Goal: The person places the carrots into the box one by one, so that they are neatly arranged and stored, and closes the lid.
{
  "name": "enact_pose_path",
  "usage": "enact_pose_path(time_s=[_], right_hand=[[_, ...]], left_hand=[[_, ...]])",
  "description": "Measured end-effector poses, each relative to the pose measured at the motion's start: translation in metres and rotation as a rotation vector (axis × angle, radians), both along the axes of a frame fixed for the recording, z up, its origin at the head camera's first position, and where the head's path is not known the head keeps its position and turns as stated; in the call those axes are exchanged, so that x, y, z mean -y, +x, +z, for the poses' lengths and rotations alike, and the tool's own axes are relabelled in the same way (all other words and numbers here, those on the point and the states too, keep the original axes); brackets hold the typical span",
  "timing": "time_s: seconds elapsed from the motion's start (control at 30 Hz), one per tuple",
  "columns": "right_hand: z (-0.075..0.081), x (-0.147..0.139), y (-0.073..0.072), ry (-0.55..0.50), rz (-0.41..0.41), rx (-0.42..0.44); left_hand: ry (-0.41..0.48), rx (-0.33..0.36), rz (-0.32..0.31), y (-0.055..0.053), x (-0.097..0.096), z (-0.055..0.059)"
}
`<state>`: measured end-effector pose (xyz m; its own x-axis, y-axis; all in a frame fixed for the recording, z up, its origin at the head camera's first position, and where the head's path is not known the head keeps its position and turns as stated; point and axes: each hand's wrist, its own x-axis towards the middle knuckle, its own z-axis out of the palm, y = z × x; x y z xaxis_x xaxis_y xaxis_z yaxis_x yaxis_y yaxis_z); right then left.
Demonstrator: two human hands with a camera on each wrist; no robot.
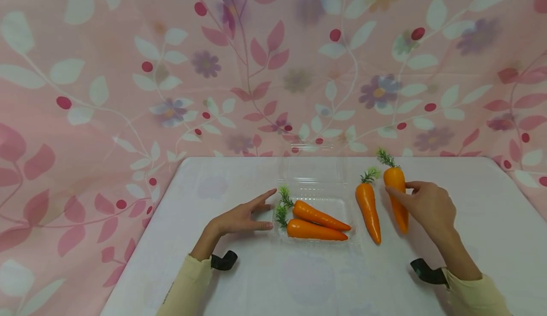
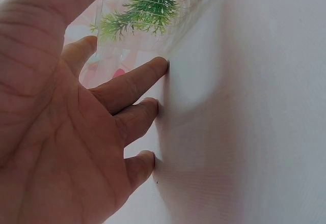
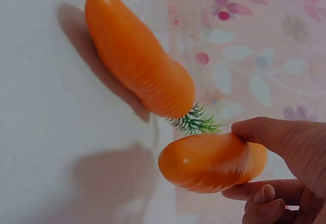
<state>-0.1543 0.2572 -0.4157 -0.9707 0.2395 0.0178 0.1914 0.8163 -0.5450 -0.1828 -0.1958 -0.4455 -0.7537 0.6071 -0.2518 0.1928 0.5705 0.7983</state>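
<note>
My right hand point(image 1: 431, 208) pinches a carrot point(image 1: 395, 183) with a green leafy top between thumb and fingers. In the right wrist view that carrot point(image 3: 204, 163) points its tip toward the camera. Just left of it another carrot point(image 1: 368, 211) lies on the table. Two more carrots, an upper one point(image 1: 318, 214) and a lower one point(image 1: 314, 230), lie side by side in a clear plastic box point(image 1: 342, 207), tips to the right. My left hand point(image 1: 241, 218) is at the box's left side, fingers spread and holding nothing; in the left wrist view its fingertips point(image 2: 162, 63) rest at the white surface.
The box's clear lid point(image 1: 314, 169) stands open toward the back of the white table point(image 1: 222, 278). Behind the table hangs a pink floral cloth point(image 1: 265, 69). Each wrist wears a dark camera mount, the left one point(image 1: 224, 261) and the right one point(image 1: 427, 272).
</note>
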Motion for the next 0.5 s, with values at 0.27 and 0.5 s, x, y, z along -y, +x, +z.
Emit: enact_pose_path(time_s=[0.27, 0.5], right_hand=[[0.014, 0.004, 0.003, -0.001, 0.001, -0.03], [0.022, 0.012, 0.007, -0.012, 0.003, -0.046]], left_hand=[[0.003, -0.001, -0.003, -0.001, 0.0, 0.0], [0.002, -0.004, -0.007, 0.0, 0.001, 0.0]])
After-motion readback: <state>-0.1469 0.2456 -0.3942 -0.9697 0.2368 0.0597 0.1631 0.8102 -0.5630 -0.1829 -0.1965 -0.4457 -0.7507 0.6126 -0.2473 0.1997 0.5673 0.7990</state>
